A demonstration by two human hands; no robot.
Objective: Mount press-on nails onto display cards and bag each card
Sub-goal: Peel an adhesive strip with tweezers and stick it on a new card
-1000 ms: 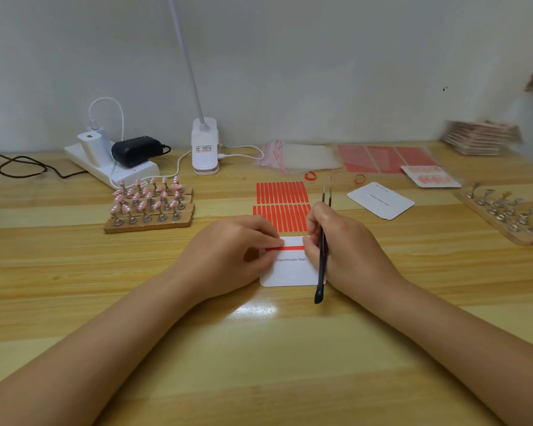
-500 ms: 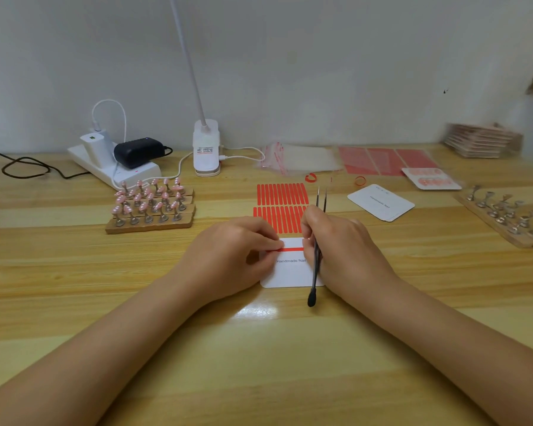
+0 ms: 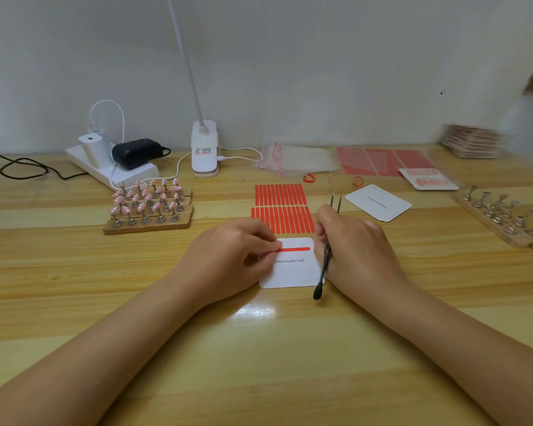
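The display card (image 3: 293, 272) lies flat on the worktop (image 3: 74, 272) just in front of the person, between the two hands, with a red adhesive strip (image 3: 294, 249) across its upper part. The strip's long axis runs left to right, and its left end sits under the left hand (image 3: 228, 259) — the fingers (image 3: 270, 244) curl down onto that end and seem to pinch or press it. The right hand (image 3: 356, 244) rests at the card's right edge, gripping black tweezers (image 3: 326, 256) whose tips point away from the person. The left hand is the nearer one to the strip. The pink nails on their stands (image 3: 148, 204) wait well off to the left, so mounting has probably not begun.
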